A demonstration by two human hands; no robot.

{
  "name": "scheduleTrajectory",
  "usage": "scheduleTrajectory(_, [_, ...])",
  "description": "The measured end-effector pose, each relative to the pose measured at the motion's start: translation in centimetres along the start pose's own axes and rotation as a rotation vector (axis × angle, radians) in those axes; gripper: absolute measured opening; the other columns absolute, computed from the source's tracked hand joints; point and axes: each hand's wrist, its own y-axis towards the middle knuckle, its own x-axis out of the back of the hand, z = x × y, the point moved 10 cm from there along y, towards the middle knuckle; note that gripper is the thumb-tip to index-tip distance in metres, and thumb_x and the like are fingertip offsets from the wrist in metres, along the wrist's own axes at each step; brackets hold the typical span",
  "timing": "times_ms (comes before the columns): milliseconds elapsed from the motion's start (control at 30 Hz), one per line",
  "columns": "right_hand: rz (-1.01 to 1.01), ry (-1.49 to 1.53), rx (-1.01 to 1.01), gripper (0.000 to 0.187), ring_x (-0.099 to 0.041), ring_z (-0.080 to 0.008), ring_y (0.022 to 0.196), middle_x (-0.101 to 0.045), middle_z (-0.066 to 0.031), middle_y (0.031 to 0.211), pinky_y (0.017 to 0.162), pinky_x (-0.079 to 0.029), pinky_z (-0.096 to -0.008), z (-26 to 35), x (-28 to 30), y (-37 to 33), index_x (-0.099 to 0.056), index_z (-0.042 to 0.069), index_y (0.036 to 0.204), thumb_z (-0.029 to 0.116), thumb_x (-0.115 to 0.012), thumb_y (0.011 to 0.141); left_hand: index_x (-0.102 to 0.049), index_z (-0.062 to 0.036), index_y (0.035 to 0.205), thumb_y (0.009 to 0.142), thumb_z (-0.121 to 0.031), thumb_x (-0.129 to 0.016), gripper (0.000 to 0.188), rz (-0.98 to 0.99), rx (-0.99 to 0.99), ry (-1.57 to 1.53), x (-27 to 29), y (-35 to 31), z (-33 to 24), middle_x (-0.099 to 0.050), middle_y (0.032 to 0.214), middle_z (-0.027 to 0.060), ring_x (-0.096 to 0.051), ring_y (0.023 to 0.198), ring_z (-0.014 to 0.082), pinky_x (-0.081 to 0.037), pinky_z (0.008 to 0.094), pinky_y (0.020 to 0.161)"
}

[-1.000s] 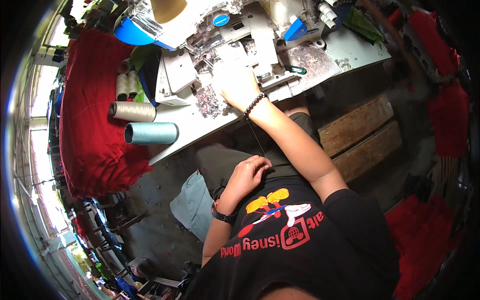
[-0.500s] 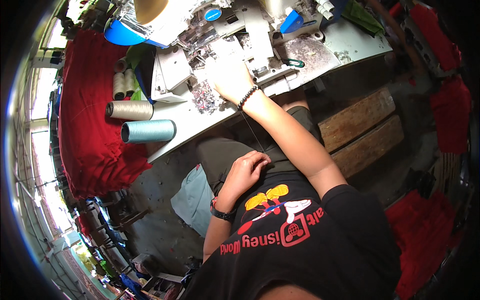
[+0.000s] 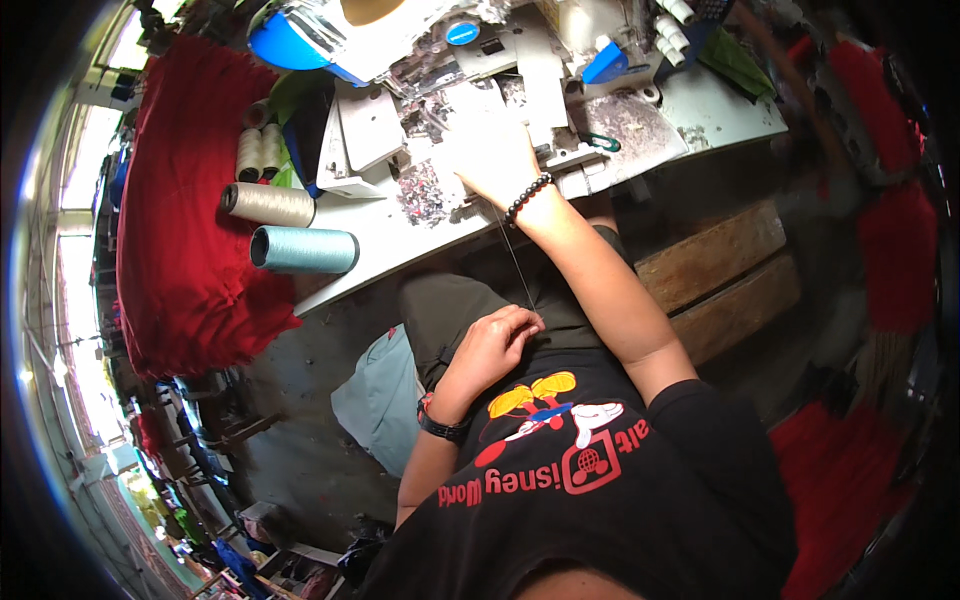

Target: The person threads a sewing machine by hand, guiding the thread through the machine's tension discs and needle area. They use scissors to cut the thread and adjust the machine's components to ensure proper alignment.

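Pinching a fine, straight thread [image 3: 517, 263], slanting far toward a round black-bead bracelet [image 3: 528, 200], between curled, nearly closed fingers of the left hand [image 3: 488, 352], near, over dark-olive cloth [image 3: 450, 305]. Reaching far to a lint-dusted white metal sewing machine [image 3: 543, 85] with the glare-whitened right hand [image 3: 490, 155]; cannot tell finger spread or grip. Showing, left, a glossy light-blue thread cylinder [image 3: 312, 250] beside a cream spool [image 3: 275, 206].

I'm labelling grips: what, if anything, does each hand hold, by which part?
Left hand: apparently a fine greyish thread, near its lower visible end. Right hand: glare prevents telling.
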Motion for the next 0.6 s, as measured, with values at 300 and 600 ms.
scheduleTrajectory(300, [-0.054,-0.099,0.022,0.022,-0.060,-0.0295,0.073,-0.058,-0.0133,0.087,0.066,-0.050,-0.0402,0.7,2.0,0.4,-0.061,0.004,0.082,0.024,-0.054,0.087,-0.064,-0.0004,0.092,0.082,0.001,-0.059,0.011,-0.029,-0.120,-0.034,1.1,-0.8,-1.1,-0.065,0.087,0.0131,-0.065,0.080,0.0290,-0.052,0.0344,0.071])
scheduleTrajectory(600, [-0.081,-0.053,0.037,0.014,-0.061,-0.0288,0.081,-0.059,-0.0127,0.092,0.068,-0.051,-0.0374,1.0,1.4,0.0,-0.061,0.008,0.095,0.016,-0.061,0.084,-0.063,-0.0021,0.092,0.081,-0.001,-0.059,0.011,-0.053,-0.184,-0.090,1.6,-1.4,-0.8,-0.064,0.087,0.0116,-0.065,0.078,0.0269,-0.052,0.0343,0.069])
